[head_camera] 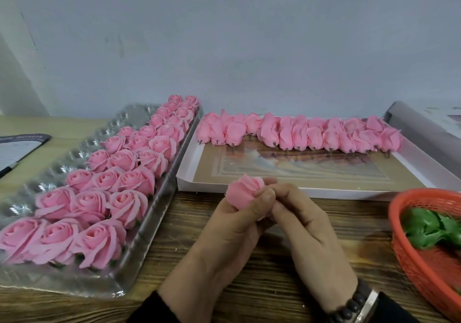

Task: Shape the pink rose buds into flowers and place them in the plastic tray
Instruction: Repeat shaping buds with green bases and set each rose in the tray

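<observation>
A pink rose bud (243,190) is held above the wooden table in front of me. My left hand (224,235) grips its lower part from below, thumb across its right side. My right hand (304,228) comes in from the right, its fingertips pinching the bud's right edge. The clear plastic tray (62,153) lies on the left and holds several rows of shaped pink roses (119,188) along its right half. Unshaped pink buds (299,133) lie in a row at the back of a flat white box (311,190).
An orange mesh basket (424,267) with green leaf pieces (429,228) sits at the right edge. A dark-edged paper card (17,148) lies at the far left. A grey wall stands behind the table.
</observation>
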A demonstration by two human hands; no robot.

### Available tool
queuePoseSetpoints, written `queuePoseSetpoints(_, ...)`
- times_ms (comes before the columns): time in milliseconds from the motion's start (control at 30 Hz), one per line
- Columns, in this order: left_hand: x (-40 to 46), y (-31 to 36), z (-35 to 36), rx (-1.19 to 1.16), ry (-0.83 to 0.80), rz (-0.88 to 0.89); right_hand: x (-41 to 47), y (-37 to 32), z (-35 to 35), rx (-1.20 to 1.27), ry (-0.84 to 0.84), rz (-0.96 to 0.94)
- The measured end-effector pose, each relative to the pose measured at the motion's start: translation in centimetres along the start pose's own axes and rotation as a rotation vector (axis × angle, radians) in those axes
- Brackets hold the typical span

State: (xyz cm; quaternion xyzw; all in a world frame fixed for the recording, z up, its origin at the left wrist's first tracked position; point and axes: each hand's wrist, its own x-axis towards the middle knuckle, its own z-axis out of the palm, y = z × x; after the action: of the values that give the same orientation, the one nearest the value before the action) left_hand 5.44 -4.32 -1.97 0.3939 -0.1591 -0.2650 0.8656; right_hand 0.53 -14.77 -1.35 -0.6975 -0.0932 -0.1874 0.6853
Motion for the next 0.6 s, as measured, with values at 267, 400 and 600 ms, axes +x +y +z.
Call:
queuePoseSetpoints(267, -0.2, 0.0, 0.0, 0.352, 0.080, 0.107, 0.1, 0.2, -1.0, -0.171, 0.142, -0.067)
queuePoseSetpoints(400, -0.2, 0.2, 0.2, 0.528, 0.130, 0.211, 0.5, 0.3, -1.3, -0.110, 0.119, 0.051)
queuePoseSetpoints(600, -0.2, -0.3, 1.0, 0.636, 0.091, 0.261, 0.8, 0.6, -1.0, -0.151, 0.069, 0.130)
